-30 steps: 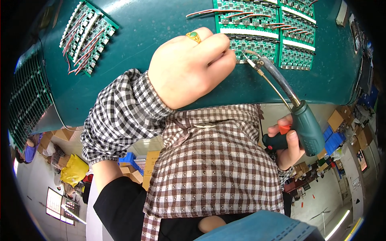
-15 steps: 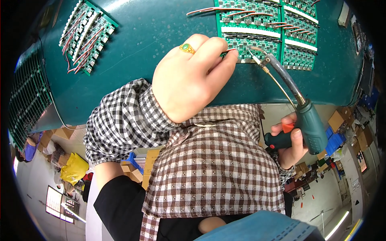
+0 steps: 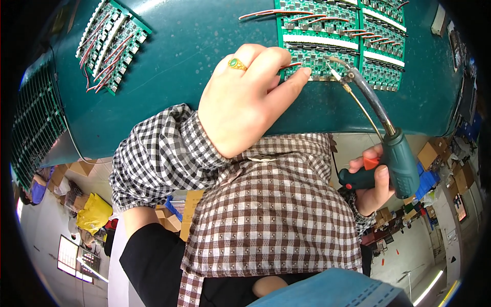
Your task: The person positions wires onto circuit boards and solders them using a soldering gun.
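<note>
At the far left of the frame stands one row of green boards (image 3: 36, 123), probably racked on edge, though the lens rim bends it badly. One yellow bag (image 3: 94, 212) shows at lower left. At upper left, one tilted board panel (image 3: 118, 38) lies on the dark green table (image 3: 174, 66), with red and dark wires across it and two long white strips. At lower centre-left, a cardboard box (image 3: 192, 212) bears dark printing too small to read.

The left hand (image 3: 250, 102), in the upper middle, wears one gold ring (image 3: 236, 64) with one green stone. Its fingers curl at the lower left corner of the nearer circuit panel (image 3: 319, 56), thumb stretched out; one short red-and-dark wire (image 3: 291, 65) shows beside the fingers, and whether they pinch it cannot be told.

Two large panels lie side by side at upper right: that one and the right-hand panel (image 3: 381, 77), which shows two white strips.

One green soldering gun (image 3: 401, 166) reaches up from the right, its tip over the nearer circuit panel; contact cannot be told. The right hand (image 3: 376, 197), at right, closes around its handle, beside one red trigger (image 3: 371, 163).
</note>
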Demonstrator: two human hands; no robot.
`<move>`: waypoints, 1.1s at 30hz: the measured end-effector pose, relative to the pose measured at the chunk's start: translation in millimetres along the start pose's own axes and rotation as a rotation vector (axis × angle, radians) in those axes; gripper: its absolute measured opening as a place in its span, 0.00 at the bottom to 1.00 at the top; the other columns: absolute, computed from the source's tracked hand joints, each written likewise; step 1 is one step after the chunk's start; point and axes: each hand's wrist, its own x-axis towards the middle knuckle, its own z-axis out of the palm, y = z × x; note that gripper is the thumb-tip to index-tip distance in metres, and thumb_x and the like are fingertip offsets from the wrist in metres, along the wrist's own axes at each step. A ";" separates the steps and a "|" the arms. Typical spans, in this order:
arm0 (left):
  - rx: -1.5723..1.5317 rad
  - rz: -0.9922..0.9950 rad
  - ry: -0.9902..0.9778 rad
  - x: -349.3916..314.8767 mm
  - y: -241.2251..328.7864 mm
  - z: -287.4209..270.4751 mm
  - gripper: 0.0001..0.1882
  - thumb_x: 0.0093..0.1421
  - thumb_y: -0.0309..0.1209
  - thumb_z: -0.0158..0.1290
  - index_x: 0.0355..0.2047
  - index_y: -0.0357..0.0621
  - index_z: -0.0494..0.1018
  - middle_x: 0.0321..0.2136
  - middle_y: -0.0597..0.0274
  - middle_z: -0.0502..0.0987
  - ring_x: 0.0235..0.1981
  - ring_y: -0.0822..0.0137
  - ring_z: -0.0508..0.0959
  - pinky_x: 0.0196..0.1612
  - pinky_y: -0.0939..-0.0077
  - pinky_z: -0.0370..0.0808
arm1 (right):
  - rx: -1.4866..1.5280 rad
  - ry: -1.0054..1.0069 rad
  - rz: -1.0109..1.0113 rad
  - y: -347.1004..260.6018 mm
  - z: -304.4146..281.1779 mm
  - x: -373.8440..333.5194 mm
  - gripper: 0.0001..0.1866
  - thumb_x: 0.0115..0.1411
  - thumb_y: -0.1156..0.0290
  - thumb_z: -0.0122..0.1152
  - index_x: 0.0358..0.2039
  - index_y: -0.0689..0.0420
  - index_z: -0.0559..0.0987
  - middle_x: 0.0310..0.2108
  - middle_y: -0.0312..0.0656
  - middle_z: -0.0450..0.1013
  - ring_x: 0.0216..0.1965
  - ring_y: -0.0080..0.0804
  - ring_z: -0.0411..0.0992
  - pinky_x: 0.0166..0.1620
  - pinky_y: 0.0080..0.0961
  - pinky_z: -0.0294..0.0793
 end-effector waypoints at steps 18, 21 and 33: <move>-0.078 -0.128 0.134 8.7 -1.9 -6.4 0.10 0.46 0.17 0.55 0.30 0.40 0.74 0.24 0.61 0.72 0.25 0.63 0.73 0.28 0.74 0.70 | 0.061 -0.059 0.053 6.0 -5.2 1.0 0.23 0.52 0.64 0.56 0.42 0.70 0.68 0.32 0.50 0.70 0.23 0.37 0.73 0.27 0.28 0.77; -0.082 -0.129 0.133 11.3 -0.9 -6.9 0.09 0.45 0.18 0.56 0.29 0.41 0.74 0.24 0.62 0.71 0.25 0.63 0.73 0.27 0.74 0.69 | 0.073 -0.061 0.057 6.9 -8.0 2.0 0.24 0.53 0.64 0.55 0.44 0.70 0.67 0.32 0.50 0.70 0.22 0.37 0.73 0.26 0.28 0.77; -0.609 -0.503 0.169 31.9 36.1 -22.5 0.08 0.51 0.20 0.55 0.33 0.39 0.75 0.26 0.67 0.73 0.21 0.83 0.67 0.21 0.92 0.59 | 0.559 -0.146 0.127 21.9 -20.2 13.2 0.25 0.56 0.56 0.53 0.40 0.69 0.66 0.30 0.47 0.68 0.21 0.36 0.73 0.20 0.27 0.77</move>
